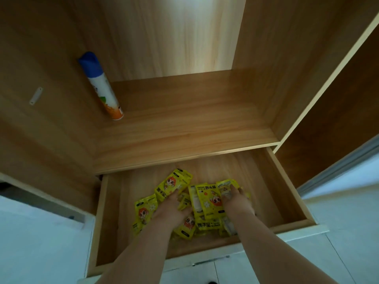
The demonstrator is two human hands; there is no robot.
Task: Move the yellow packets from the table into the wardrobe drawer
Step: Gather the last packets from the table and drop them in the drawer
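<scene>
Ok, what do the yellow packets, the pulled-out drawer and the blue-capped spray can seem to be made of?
Yellow printed packets: thin plastic film, probably; glossy, crinkled, with light glints. Pulled-out wood-look drawer: board with a wood-grain laminate, likely; even satin grain, pale edge strip. White spray can with blue cap: looks like printed metal with a plastic cap, though the shot cannot settle it.
</scene>
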